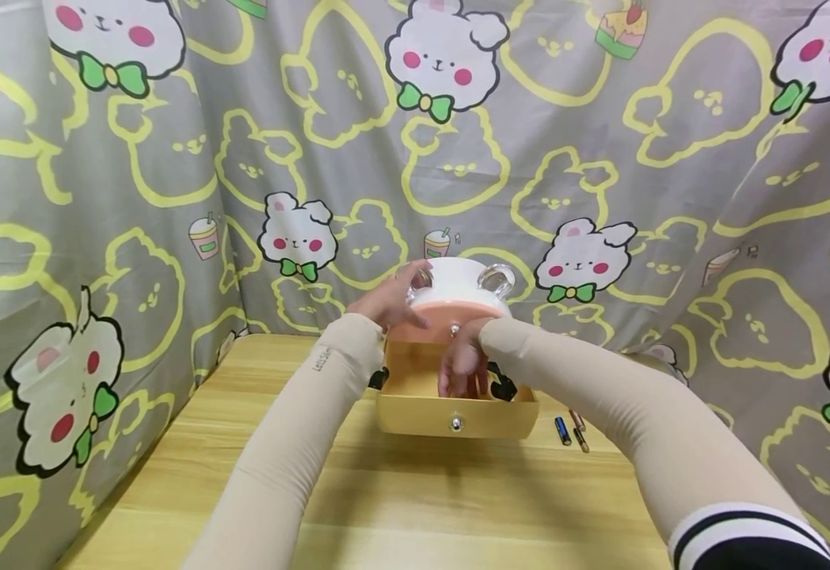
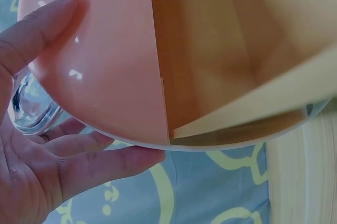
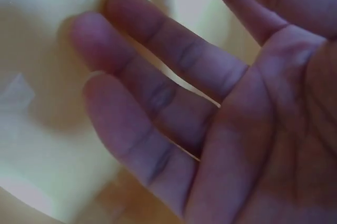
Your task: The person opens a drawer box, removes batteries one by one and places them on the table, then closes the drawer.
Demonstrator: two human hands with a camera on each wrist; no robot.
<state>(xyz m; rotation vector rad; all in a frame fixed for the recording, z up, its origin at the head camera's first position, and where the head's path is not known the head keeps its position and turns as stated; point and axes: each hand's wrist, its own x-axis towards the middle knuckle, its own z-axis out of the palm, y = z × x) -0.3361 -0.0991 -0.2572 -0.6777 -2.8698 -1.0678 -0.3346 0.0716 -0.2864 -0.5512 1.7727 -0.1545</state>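
Note:
A small rounded drawer box (image 1: 461, 275) with a white body, a pink upper front and clear ear-like loops stands on the table. Its yellow lower drawer (image 1: 415, 418) is pulled out. My left hand (image 1: 392, 297) holds the box's left side by the ear. In the left wrist view the thumb lies on the pink front (image 2: 113, 66) and the other fingers are at the side edge. My right hand (image 1: 466, 364) reaches down into the drawer. The right wrist view shows its bent, relaxed fingers (image 3: 142, 124) against the yellow inner wall (image 3: 37, 150), gripping nothing visible.
To the right of the drawer lie a blue battery (image 1: 563, 431) and two darker small cylinders, likely batteries (image 1: 581, 440). Black pieces (image 1: 503, 383) show beside the drawer's sides. A patterned curtain (image 1: 358, 182) encloses the wooden table (image 1: 244, 443) at the back and sides.

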